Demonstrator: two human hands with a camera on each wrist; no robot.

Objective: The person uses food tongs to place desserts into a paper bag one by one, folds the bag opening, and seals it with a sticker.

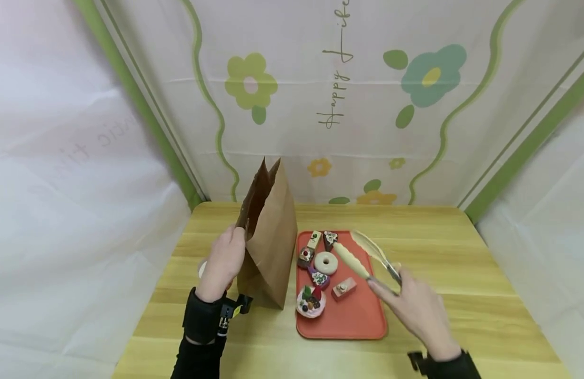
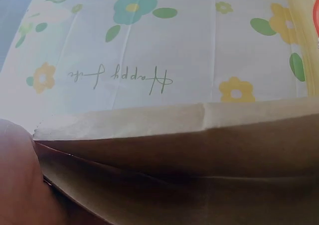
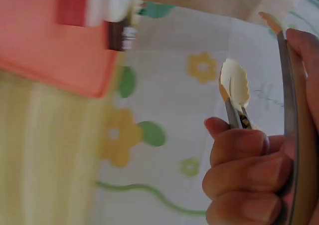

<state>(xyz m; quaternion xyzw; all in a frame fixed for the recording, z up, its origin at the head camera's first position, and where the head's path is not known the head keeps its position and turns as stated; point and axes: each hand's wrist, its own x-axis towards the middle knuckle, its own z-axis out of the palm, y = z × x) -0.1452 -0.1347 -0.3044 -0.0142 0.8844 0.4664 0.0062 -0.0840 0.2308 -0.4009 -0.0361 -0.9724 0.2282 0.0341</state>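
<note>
A brown paper bag (image 1: 273, 239) stands upright on the table, its top mouth parted. My left hand (image 1: 224, 258) grips the bag's near top edge, and the left wrist view looks into the dark inside past that rim (image 2: 199, 122). In my right hand (image 1: 422, 310) is a pair of food tongs (image 1: 351, 259) with metal arms and cream-coloured tips. The tips are spread apart over the red tray (image 1: 358, 323) with nothing between them. Fingers of the right hand (image 3: 249, 175) curl round the metal arms in the right wrist view.
On the tray sit a white doughnut (image 1: 326, 262), a pink cake block (image 1: 344, 288), a fruit-topped cupcake (image 1: 311, 302), a purple cake slice (image 1: 319, 278) and several small cakes along its far left. A flower-printed curtain (image 1: 292, 105) hangs behind the wooden table (image 1: 443, 247).
</note>
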